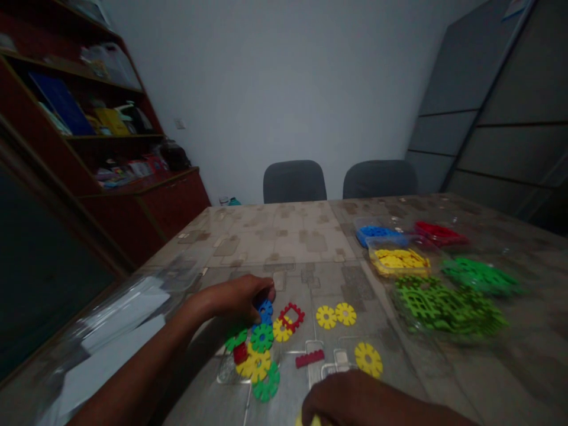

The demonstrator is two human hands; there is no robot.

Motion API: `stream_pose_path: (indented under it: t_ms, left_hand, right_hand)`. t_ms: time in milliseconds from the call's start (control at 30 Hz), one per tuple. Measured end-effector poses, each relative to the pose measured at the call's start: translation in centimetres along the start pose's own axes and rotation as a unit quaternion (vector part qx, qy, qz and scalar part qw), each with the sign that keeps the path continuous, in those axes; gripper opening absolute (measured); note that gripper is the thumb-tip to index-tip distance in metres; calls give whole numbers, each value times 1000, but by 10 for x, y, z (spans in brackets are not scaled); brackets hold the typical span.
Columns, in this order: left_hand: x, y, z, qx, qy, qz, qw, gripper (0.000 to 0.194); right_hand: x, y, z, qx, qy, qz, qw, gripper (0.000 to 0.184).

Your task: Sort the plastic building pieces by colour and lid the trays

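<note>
Fingers of our left hand pinch a blue piece, just beside a green disc. Our right hand bends over a yellow piece, cut by the lower edge; we cannot tell whether it is grasped. Between our hands lies a dark red strip. Farther to the right, our table bears clear tubs with coloured pieces.
</note>
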State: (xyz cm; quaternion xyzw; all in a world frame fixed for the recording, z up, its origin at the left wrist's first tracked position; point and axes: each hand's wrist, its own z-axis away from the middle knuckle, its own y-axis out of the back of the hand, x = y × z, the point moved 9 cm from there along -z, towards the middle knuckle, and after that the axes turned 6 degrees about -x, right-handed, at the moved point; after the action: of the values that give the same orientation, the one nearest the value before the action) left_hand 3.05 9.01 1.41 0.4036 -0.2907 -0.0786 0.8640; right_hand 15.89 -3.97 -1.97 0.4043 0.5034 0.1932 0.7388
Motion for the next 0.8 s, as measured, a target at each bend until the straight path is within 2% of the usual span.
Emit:
stream_pose_path:
  t_ms: [133, 333, 400, 533, 633, 700, 800]
  left_hand:
    - [2, 0, 0, -1, -1, 4, 1000, 34]
    - [4, 5, -2, 23, -23, -3, 999, 28]
    - [7, 7, -3, 36, -37, -5, 999, 26]
    - [13, 13, -3, 66, -56, -12, 996, 15]
    - [17, 19, -3, 93, -59, -16, 994, 12]
    - [19, 21, -2, 104, -62, -13, 993, 12]
    - [24, 23, -1, 112, -71, -5, 991, 11]
  right_hand:
    - [5, -3, -7, 2, -68, 64, 996, 35]
    - [13, 0, -7, 24, -112, 131, 985, 11]
    - [18, -3, -9, 39, -108, 126, 985, 10]
    - [12, -2, -12, 65, -51, 100, 992, 18]
    - [8, 1, -16, 48, -67, 140, 987, 23]
    - [9, 1, -20, 18, -98, 169, 981, 19]
    - [9, 4, -24, -2, -121, 146, 982, 10]
